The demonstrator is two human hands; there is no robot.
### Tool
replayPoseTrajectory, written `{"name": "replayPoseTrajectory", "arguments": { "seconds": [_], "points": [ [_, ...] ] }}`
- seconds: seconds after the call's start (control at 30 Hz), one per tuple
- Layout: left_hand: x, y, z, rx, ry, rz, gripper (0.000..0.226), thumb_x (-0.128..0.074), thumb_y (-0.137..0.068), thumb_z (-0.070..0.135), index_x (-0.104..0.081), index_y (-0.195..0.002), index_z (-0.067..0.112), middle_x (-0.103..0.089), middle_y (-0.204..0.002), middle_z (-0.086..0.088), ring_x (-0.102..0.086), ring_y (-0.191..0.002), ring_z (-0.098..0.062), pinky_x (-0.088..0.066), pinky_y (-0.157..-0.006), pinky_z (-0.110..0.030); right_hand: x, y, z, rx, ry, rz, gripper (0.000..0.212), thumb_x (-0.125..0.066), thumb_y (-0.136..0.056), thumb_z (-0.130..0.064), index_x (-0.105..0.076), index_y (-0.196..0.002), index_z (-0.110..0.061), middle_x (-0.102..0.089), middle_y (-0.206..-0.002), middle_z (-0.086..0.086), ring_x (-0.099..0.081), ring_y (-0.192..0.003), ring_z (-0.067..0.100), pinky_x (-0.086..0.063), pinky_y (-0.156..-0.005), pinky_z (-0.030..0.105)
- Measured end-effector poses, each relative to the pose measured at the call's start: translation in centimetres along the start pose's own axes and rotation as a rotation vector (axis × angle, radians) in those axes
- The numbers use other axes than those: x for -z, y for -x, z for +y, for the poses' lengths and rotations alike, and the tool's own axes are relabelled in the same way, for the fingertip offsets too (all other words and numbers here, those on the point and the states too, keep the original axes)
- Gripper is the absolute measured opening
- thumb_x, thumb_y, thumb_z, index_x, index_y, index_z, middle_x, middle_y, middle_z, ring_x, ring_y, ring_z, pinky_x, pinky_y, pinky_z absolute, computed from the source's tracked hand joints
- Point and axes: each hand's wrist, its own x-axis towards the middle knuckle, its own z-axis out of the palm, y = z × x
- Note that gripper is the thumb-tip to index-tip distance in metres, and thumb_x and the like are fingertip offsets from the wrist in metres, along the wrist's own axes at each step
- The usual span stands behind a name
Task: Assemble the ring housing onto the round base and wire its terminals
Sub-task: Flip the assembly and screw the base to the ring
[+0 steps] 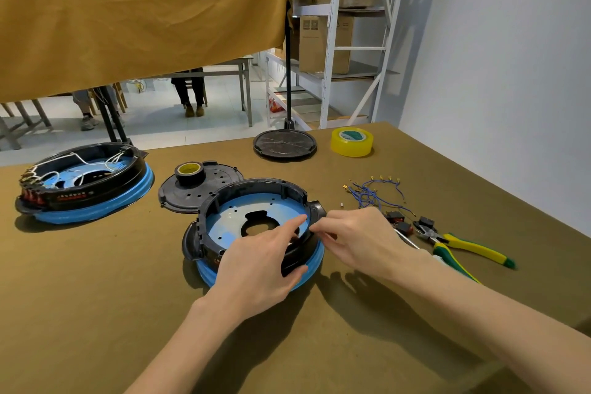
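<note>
Near the middle of the table [96, 313] the black ring housing [256, 189] sits on the blue round base [311, 272], the left hand [259, 269] gripping its near wall, forefinger straight, while the right hand [355, 238] pinches its right rim with curled fingers.

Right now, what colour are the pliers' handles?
Yellow and green; the pliers show clearly in the head view, the only one.

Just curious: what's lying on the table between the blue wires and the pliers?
In the head view, small black switches with red faces lie between the blue wires and the pliers.
</note>
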Motion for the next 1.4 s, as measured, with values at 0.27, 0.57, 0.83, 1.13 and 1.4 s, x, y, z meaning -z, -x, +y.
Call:
{"name": "replayPoseTrajectory", "arguments": {
  "seconds": [0.27, 0.57, 0.83, 1.13, 1.4],
  "points": [
    [0.3, -0.1, 0.6, -0.103, -0.111, -0.045, 0.075, -0.063, -0.093, 0.059, -0.031, -0.155, 0.034, -0.061, -0.135, 0.008, -0.062, -0.116, -0.016, -0.05, -0.098, -0.033, -0.8, 1.4, 1.3, -0.809, -0.788, 0.015, 0.036, -0.064, -0.099, -0.013, -0.06, -0.134, -0.019, -0.066, -0.11, 0.008, -0.07, -0.08, 0.015, -0.064, -0.069, 0.036],
    [0.0, -0.6, 2.2, 0.073, -0.077, -0.173, 0.095, -0.081, -0.081, 0.048, -0.015, -0.149, 0.043, -0.058, -0.14, 0.006, -0.06, -0.124, -0.021, -0.049, -0.101, -0.041, 0.5, -1.8, 0.9, -1.473, -1.605, -0.191, 0.078, -0.068, -0.091, -0.014, -0.027, -0.153, 0.008, -0.057, -0.127, 0.033, -0.059, -0.118, 0.04, -0.048, -0.105, 0.048],
    [1.7, -1.9, 1.6, 0.148, -0.017, -0.471, 0.093, -0.076, -0.086, 0.017, -0.009, -0.141, 0.051, -0.05, -0.118, -0.004, -0.057, -0.108, -0.03, -0.042, -0.103, -0.052, 0.1, -2.3, 0.0, -1.467, -1.407, -0.268, 0.061, -0.068, -0.091, -0.013, -0.041, -0.143, 0.007, -0.063, -0.122, 0.024, -0.064, -0.111, 0.032, -0.052, -0.098, 0.046],
    [3.9, -4.0, -0.7, 0.188, 0.438, -0.563, 0.049, -0.045, -0.102, 0.061, -0.042, -0.147, 0.041, -0.06, -0.129, 0.007, -0.058, -0.103, 0.0, -0.046, -0.09, -0.024, -0.2, -2.6, -0.2, -1.45, -1.273, -0.311, 0.051, -0.07, -0.091, -0.018, -0.051, -0.132, 0.006, -0.062, -0.12, 0.022, -0.064, -0.11, 0.031, -0.054, -0.099, 0.046],
    [3.5, -5.6, -2.2, 0.421, 0.099, -0.82, 0.137, -0.047, -0.055, 0.105, -0.03, -0.155, 0.012, -0.05, -0.147, -0.004, -0.053, -0.118, -0.021, -0.041, -0.09, -0.034, 0.0, -2.9, -0.4, -1.484, -1.292, -0.272, 0.064, -0.074, -0.091, -0.03, -0.047, -0.137, 0.004, -0.062, -0.118, 0.024, -0.063, -0.108, 0.033, -0.054, -0.096, 0.047]
  ]
}}
